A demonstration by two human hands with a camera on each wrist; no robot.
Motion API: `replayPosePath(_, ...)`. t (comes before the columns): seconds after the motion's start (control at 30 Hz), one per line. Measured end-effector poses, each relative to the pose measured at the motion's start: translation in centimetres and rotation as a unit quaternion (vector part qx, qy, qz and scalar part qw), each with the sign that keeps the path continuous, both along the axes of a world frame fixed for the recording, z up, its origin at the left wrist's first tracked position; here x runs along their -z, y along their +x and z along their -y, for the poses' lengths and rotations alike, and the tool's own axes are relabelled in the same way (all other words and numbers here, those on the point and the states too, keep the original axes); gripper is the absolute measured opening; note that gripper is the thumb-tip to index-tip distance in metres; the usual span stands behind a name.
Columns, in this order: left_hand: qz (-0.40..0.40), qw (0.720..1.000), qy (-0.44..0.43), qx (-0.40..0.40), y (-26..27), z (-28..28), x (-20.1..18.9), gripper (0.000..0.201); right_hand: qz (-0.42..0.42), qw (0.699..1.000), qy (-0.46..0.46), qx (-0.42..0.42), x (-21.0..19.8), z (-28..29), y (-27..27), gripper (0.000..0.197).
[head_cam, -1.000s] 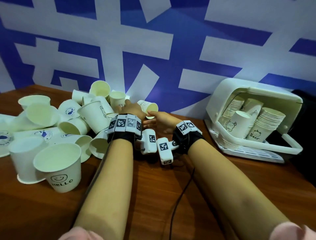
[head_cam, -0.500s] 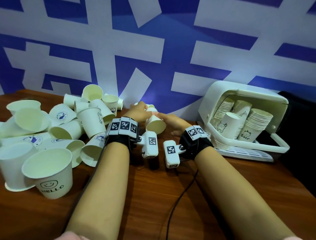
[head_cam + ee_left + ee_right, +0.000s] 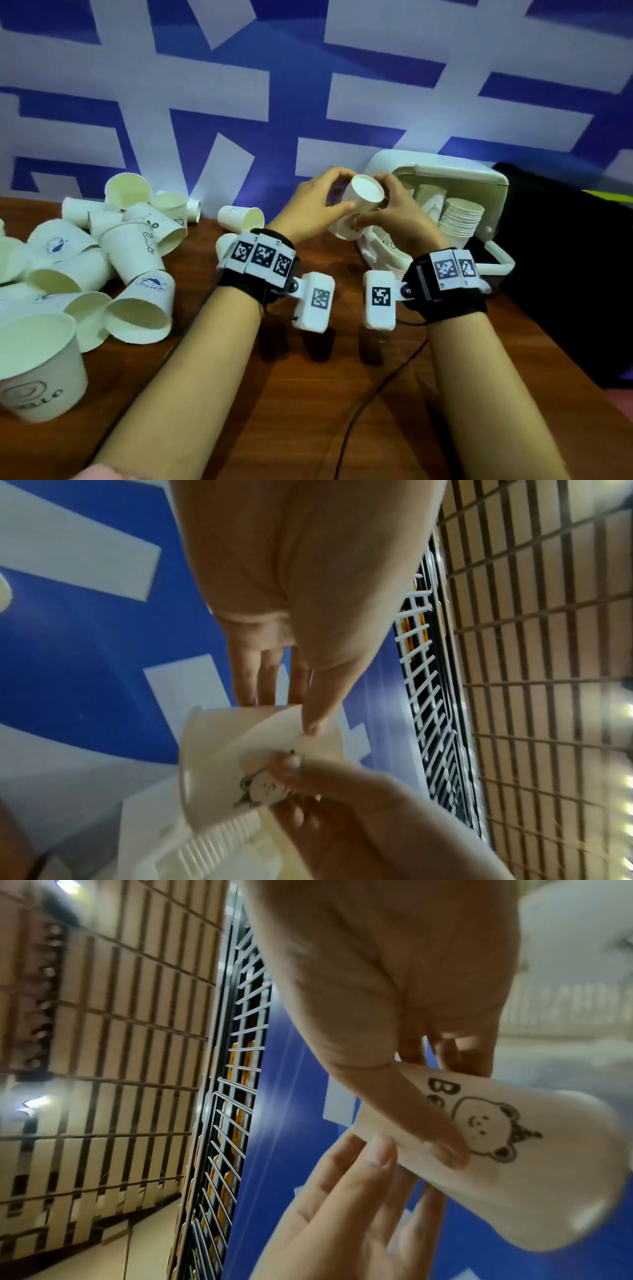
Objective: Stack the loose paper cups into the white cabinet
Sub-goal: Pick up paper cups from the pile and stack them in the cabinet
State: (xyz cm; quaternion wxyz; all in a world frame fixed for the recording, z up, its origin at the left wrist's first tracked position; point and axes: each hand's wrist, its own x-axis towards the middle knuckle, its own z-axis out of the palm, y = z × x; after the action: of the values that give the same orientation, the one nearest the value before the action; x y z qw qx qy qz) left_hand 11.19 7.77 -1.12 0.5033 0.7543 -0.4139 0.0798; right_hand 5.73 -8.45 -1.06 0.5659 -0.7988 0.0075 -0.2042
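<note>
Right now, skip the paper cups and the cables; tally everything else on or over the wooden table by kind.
Bare hands, left hand and right hand, both gripping a bear-print white paper cup: 2
Black wrist straps with marker tiles: 2
White camera blocks on the wrists: 2
White plastic cabinet: 1
Black object right of it: 1
Total: 8

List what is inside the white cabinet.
Inside the cabinet: a ribbed stack of cups and further cups behind it. The hands and held cup hide its left part.
</note>
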Motion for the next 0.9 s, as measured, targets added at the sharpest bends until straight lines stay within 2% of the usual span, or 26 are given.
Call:
replayPosePath(0.07, 0.014, 0.999, -0.022, 0.026, -0.9, 1.7, -0.4, 0.046, 0.034, 0.998, -0.039, 0.02, -0.8, 1.3, -0.8, 0.071)
replayPosePath(0.3, -0.021, 0.992, -0.071, 0.102, -2.8, 6.8, -0.8, 0.06, 0.095, 0.984, -0.115, 0.102, -2.0, 6.0, -3.3, 0.073)
replayPosePath(0.5, 0.001, 0.993, -0.06, 0.103, -3.2, 9.0, 0.8, 0.058, 0.099, 0.983, -0.11, 0.105, -0.8, 7.5, -3.4, 0.079)
replayPosePath(0.63, -0.03, 0.994, -0.036, 0.098, -2.6, 9.7, 2.0, 0.057, 0.086, 0.988, -0.088, 0.088, 0.0, 8.1, -2.8, 0.083)
replayPosePath(0.8, -0.053, 0.995, 0.003, 0.088, -2.3, 10.4, 2.9, 0.04, 0.068, 0.992, -0.062, 0.089, 1.1, 8.6, -2.1, 0.077)
replayPosePath(0.9, -0.065, 0.994, -0.002, 0.088, -2.3, 10.5, 3.1, 0.041, 0.063, 0.994, -0.045, 0.082, 1.4, 9.0, -1.7, 0.077)
